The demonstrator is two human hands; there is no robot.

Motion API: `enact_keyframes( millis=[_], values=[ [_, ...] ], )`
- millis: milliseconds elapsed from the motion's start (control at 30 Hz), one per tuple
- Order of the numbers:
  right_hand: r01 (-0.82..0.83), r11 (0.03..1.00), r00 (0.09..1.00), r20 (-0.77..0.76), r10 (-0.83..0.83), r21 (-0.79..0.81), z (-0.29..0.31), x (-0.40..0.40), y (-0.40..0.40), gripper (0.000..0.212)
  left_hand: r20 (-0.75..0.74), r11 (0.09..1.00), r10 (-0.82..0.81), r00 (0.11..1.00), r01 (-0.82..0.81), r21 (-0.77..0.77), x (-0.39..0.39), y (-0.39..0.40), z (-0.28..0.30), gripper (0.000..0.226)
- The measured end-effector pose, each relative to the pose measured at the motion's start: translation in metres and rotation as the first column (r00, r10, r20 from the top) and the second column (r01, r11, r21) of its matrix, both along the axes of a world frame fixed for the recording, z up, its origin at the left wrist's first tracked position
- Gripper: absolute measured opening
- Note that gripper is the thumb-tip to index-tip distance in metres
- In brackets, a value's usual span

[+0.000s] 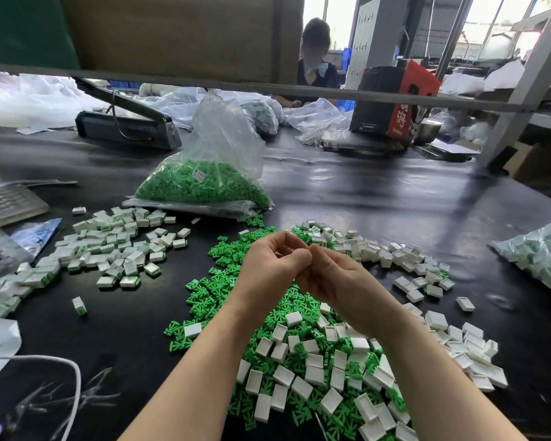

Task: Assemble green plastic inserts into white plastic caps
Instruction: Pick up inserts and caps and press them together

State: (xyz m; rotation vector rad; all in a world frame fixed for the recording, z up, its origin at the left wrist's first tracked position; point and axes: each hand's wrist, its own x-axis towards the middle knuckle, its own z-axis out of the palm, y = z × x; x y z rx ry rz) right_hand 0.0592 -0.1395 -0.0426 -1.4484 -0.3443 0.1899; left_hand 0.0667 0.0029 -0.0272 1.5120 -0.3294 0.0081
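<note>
Hands, left hand [269, 262] and right hand [328, 275], meet with fingers curled, contents hidden; loose inserts [217, 291] and caps [315, 370] lie directly beneath toward 6 o'clock, equally near both.

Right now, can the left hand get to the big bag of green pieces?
Probably yes. The left hand is up by the right hand, and only loose green inserts lie on the table between it and the bag. Nothing tall blocks it.

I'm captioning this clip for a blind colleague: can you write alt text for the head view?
Two bare hands, left hand and right hand, meet with curled fingers above a heap of green plastic inserts and white plastic caps on a black table; what they hold is hidden. Behind stands a clear plastic bag of green inserts.
</note>
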Motion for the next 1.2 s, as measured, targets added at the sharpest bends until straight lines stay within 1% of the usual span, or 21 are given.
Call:
enact_keyframes(
  millis=[133,200,233,333,500,767,900,967,1033,1133,1200],
  values=[
    [0.011,1.0,1.0,0.004,-0.011,0.011,-0.002,0.001,0.002,0.068,-0.016,1.0,0.009,1.0,-0.01,-0.017,0.001,-0.002,-0.002,0.014],
    [0.025,0.999,1.0,0.003,-0.025,0.028,-0.004,0.0,0.003,0.064,-0.018,1.0,0.022,1.0,-0.022,-0.009,0.002,-0.003,-0.004,0.007],
    [0.031,0.999,1.0,0.0,-0.031,0.038,-0.004,0.0,0.004,0.061,-0.02,1.0,0.03,0.999,-0.03,-0.002,0.002,-0.003,-0.004,0.002],
    [0.049,0.998,0.999,0.006,-0.049,0.03,-0.005,-0.001,0.006,0.046,-0.012,0.999,0.044,0.999,-0.044,0.02,0.003,-0.003,-0.004,0.007],
    [0.03,0.999,1.0,0.001,-0.03,0.041,-0.005,-0.002,0.01,0.032,0.001,0.999,0.036,0.999,-0.036,-0.002,0.004,-0.001,-0.006,0.002],
    [-0.004,1.0,1.0,0.005,0.004,0.03,-0.008,0.002,0.012,0.038,0.009,0.999,0.025,1.0,-0.025,-0.032,0.006,0.0,-0.009,0.006],
    [0.016,0.999,1.0,0.0,-0.016,0.034,-0.008,0.002,0.012,0.037,0.023,0.998,0.015,1.0,-0.014,-0.061,0.006,0.0,-0.01,0.003],
    [0.035,0.999,0.999,0.004,-0.035,0.032,-0.008,0.002,0.012,0.038,0.027,0.998,0.016,0.999,-0.014,-0.054,0.006,0.0,-0.01,0.004],
    [0.075,0.997,0.997,0.013,-0.075,0.005,-0.008,0.002,0.012,0.043,0.026,0.999,0.023,0.999,-0.021,-0.05,0.006,0.0,-0.009,0.008],
    [0.13,0.991,0.991,0.012,-0.13,-0.035,-0.006,0.001,0.012,0.063,0.001,0.993,-0.009,1.0,0.009,-0.114,0.007,0.001,-0.009,0.007],
    [0.12,0.993,0.993,-0.023,-0.12,-0.005,-0.003,0.001,0.01,0.067,-0.023,0.989,-0.049,0.999,0.046,-0.139,0.007,0.002,-0.009,0.005]
  ],
)
